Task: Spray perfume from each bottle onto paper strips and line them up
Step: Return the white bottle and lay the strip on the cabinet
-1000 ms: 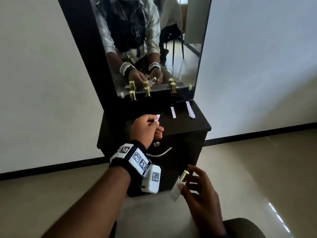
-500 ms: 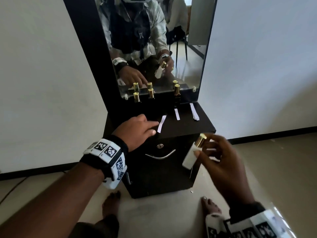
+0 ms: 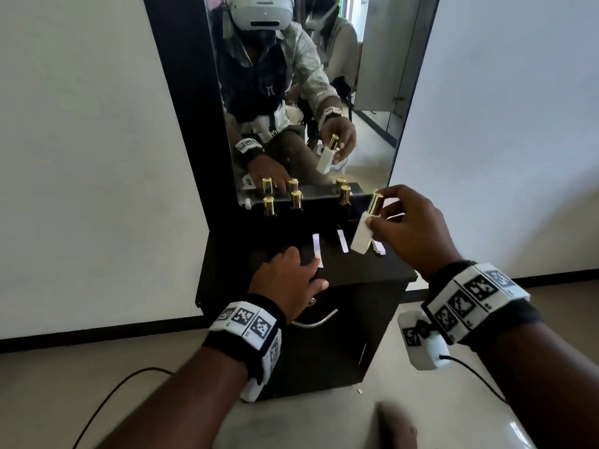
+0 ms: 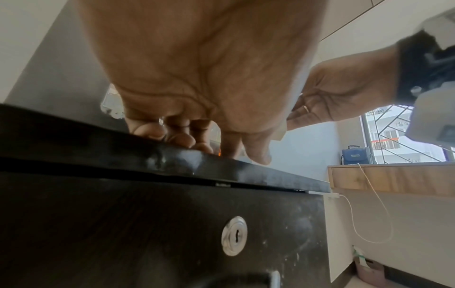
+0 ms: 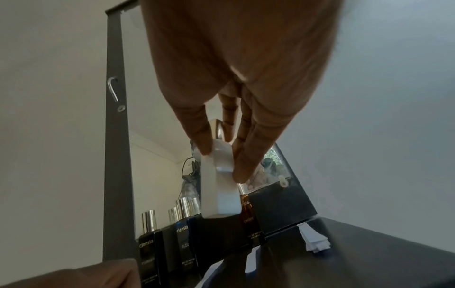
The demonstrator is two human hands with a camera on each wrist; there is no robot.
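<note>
White bottle held up over the dresser, one strip under the other hand.

The right hand (image 3: 411, 231) pinches the white perfume bottle (image 3: 363, 233) between thumb and fingers, gold cap up and tilted, in the air above the black dresser top (image 3: 366, 267); the right wrist view shows the fingertips (image 5: 242, 171) clamped on its shoulders, which the head view hides. The left hand (image 3: 287, 283) lies flat, fingers relaxed, at the top's front edge, touching the near end of a paper strip (image 3: 317, 251). A second strip (image 3: 342, 241) lies beside it, with three dark bottles (image 3: 296, 202) upright against the mirror (image 3: 311, 102). Only the right wrist view shows the spare strips (image 5: 312, 240) fanned in a stack; only the left wrist view shows the keyhole (image 4: 234, 235).
</note>
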